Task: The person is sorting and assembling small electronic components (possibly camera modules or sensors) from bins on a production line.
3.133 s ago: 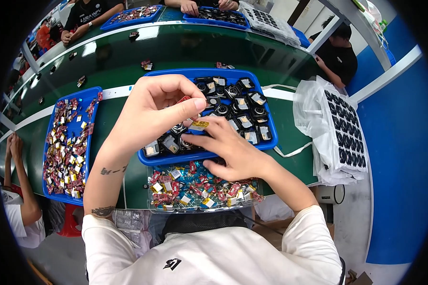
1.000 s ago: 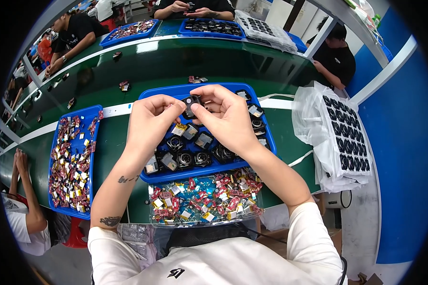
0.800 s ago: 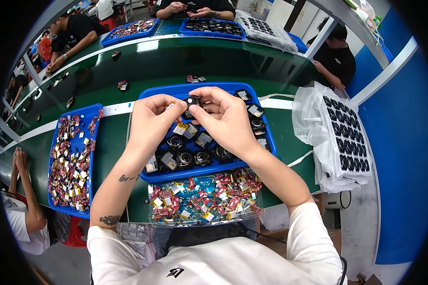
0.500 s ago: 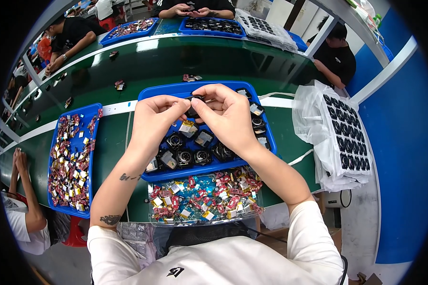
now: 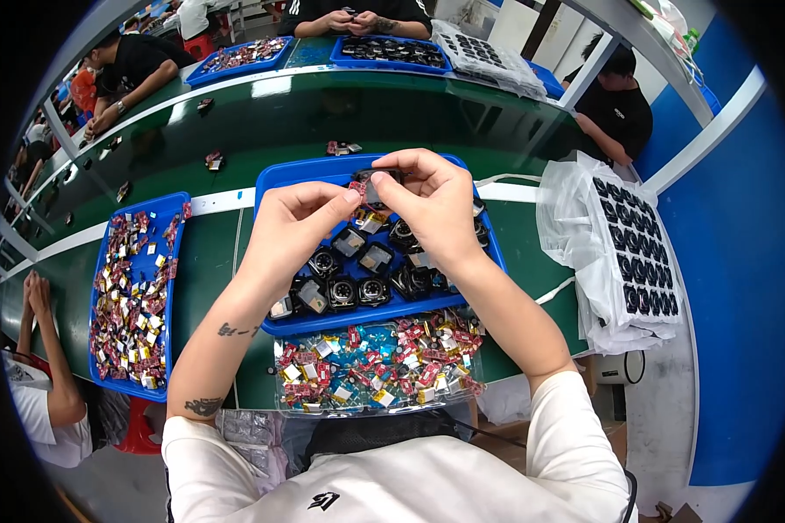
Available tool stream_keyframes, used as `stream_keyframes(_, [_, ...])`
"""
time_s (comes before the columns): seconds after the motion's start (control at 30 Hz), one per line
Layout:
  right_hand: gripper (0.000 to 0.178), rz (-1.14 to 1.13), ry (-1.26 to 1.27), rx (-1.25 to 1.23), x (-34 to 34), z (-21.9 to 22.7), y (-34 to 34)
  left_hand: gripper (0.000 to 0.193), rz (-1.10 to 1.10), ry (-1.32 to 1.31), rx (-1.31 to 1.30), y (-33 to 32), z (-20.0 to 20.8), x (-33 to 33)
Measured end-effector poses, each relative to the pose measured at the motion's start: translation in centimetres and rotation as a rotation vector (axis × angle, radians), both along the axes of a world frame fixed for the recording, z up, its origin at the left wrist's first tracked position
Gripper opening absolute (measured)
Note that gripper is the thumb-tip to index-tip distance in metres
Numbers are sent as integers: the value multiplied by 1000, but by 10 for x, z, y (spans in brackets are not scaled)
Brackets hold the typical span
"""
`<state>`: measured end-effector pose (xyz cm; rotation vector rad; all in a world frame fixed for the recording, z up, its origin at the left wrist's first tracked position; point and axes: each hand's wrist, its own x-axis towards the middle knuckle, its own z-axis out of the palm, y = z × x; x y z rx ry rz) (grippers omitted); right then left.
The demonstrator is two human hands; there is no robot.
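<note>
We see both forearms reaching up and inward, elbows wide, so that the hands nearly meet above the blue tray (image 5: 375, 315). The left hand (image 5: 295, 222) bends at the wrist, its thumb and fingertips pinching a small red board (image 5: 358, 186) at the near edge of a black case (image 5: 377, 197). The right hand (image 5: 432, 199) grips that case, thumb on its face and fingers curled behind (their tips are partly hidden from us). Beneath, we find more black cases (image 5: 342, 291) in the tray, which rests on a green table (image 5: 211, 248). A clear tray (image 5: 377, 411) of red boards sits just below it. Beyond a white strip runs a dark green, glossy surface (image 5: 410, 109), with co-workers (image 5: 617, 112) around it and metal posts (image 5: 709, 141) at right.
</note>
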<state>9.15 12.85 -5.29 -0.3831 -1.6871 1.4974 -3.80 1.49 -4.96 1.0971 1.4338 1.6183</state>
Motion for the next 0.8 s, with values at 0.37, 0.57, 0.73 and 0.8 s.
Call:
stream_keyframes(0.37, [14, 60, 55, 70, 0, -3, -5, 14, -19, -49, -49, -4, 5, -4])
stream_keyframes(0.57, [15, 130, 58, 27, 4, 4, -7, 23, 32, -102, 3, -3, 11, -8])
stream_keyframes(0.73, [17, 78, 38, 49, 6, 2, -8, 18, 33, 90, 15, 1, 1, -8])
stream_keyframes(0.8, [13, 61, 6, 81, 9, -1, -4, 19, 40, 213, -4, 2, 0, -7])
